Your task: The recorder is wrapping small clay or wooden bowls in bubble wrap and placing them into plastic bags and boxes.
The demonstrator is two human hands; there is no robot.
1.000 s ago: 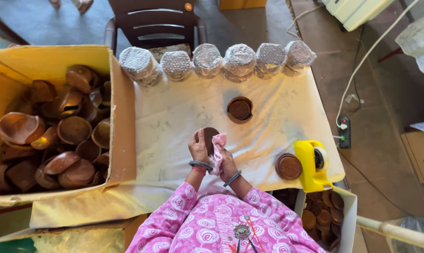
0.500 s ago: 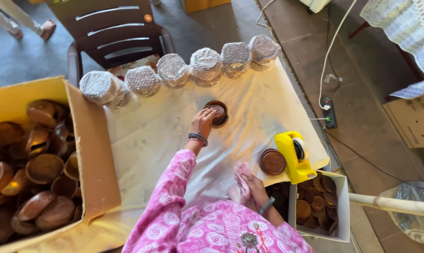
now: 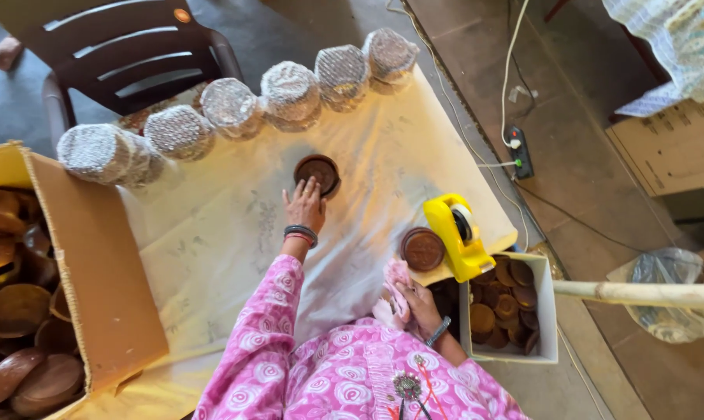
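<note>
Left hand (image 3: 305, 206): flat, fingers spread, touching one brown dish (image 3: 317, 173).
Right hand (image 3: 418, 299): closed on pink cloth (image 3: 395, 292).
Wrapped bundles (image 3: 289, 95): six.

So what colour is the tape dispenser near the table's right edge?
Bright yellow plastic tape dispenser; head view.

A small craft packing workshop: cardboard box (image 3: 95, 272) of brown bowls, bubble-wrapped bundles (image 3: 235, 105), yellow tape dispenser (image 3: 457, 233).
</note>
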